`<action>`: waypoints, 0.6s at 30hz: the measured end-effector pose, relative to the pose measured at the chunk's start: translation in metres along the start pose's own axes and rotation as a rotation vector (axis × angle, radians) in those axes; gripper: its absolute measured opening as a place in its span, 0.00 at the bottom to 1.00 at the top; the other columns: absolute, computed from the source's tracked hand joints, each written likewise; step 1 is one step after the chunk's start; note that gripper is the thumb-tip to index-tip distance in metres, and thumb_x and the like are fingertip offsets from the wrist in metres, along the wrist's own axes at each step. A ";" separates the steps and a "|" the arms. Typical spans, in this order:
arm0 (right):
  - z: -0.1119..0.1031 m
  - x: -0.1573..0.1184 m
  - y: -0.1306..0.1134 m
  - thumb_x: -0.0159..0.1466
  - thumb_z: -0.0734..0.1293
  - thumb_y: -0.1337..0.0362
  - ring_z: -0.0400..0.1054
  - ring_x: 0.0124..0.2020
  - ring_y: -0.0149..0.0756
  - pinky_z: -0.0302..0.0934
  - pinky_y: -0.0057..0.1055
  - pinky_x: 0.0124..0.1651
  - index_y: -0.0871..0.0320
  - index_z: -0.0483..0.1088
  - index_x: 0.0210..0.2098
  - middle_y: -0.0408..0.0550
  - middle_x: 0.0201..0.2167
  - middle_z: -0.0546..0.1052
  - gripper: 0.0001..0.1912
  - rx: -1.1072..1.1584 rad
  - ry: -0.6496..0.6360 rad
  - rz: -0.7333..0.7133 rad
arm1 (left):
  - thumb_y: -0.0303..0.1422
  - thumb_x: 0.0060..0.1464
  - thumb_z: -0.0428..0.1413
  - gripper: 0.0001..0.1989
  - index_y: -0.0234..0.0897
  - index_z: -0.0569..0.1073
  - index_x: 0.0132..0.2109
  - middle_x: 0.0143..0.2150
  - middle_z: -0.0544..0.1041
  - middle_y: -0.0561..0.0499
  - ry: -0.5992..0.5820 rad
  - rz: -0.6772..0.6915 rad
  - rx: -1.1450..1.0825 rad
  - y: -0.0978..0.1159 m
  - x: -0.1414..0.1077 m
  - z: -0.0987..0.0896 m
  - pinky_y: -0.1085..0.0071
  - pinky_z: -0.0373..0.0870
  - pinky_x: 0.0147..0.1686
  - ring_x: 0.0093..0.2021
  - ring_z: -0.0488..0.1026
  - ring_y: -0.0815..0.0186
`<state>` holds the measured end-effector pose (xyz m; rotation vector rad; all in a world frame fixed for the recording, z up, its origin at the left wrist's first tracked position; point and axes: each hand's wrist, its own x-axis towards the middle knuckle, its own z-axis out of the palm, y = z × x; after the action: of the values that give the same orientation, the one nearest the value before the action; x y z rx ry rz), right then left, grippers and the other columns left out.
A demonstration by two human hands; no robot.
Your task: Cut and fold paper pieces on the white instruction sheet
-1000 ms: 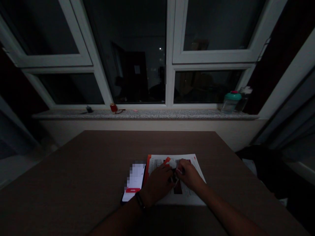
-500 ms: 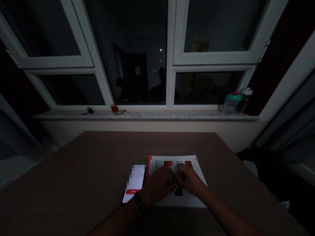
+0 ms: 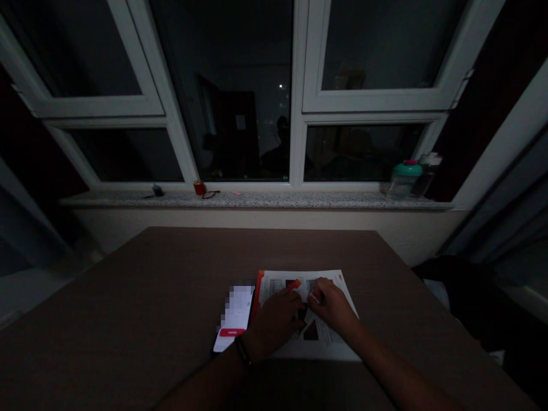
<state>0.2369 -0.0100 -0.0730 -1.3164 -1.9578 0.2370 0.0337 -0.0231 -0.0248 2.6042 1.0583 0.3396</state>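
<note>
Nearest, a dark wristband [image 3: 242, 349] circles my left wrist, close by the near end of a lit phone [image 3: 233, 318] that lies on the left, part of its screen blurred out and a red bar across its lower part. Right of the phone and just beside it, a printed sheet [image 3: 317, 349] with an orange left edge and small pictures lies flat on the brown counter [image 3: 171, 297], under both my hands. My left grip [image 3: 279, 318] is over the left half of the sheet, fingers bent and slightly spread; an orange piece [image 3: 294, 284] shows at their far side, and I cannot tell whether I hold it or it only lies there. My right grip [image 3: 329, 303] is over the right half, thumb and fingers pinched on a small pale scrap [image 3: 315, 298], too dim to make out further. Right of the counter sits a dark heap [image 3: 462, 297]. Beyond the counter's far edge, a pale wall [image 3: 299, 220] rises to a speckled windowsill [image 3: 278, 200]. On it, from left to right, stand a small dark bottle [image 3: 158, 190], a red jar [image 3: 199, 188] with a cord loop beside it, a pink scrap [image 3: 237, 193], and a teal-lidded bottle [image 3: 405, 180] before a clear bottle [image 3: 429, 171]. Farthest, the white window frame [image 3: 297, 154] surrounds dark panes.
</note>
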 end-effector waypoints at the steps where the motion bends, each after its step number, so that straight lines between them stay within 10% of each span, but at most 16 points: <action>1: 0.000 -0.001 -0.001 0.58 0.63 0.71 0.63 0.32 0.37 0.54 0.30 0.35 0.54 0.55 0.26 0.42 0.27 0.67 0.11 0.010 -0.028 -0.034 | 0.28 0.57 0.62 0.13 0.39 0.74 0.49 0.53 0.73 0.48 0.002 0.007 0.000 0.000 0.000 0.001 0.62 0.63 0.58 0.60 0.65 0.56; 18: 0.000 0.002 -0.002 0.62 0.58 0.75 0.63 0.34 0.41 0.57 0.34 0.37 0.54 0.59 0.30 0.47 0.31 0.68 0.10 -0.165 0.042 -0.113 | 0.28 0.58 0.61 0.09 0.39 0.76 0.47 0.50 0.74 0.49 0.029 0.039 0.014 0.000 0.000 0.001 0.62 0.65 0.56 0.57 0.67 0.56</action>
<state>0.2353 -0.0094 -0.0710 -1.2977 -2.0438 -0.0071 0.0344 -0.0234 -0.0254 2.6429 1.0236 0.3821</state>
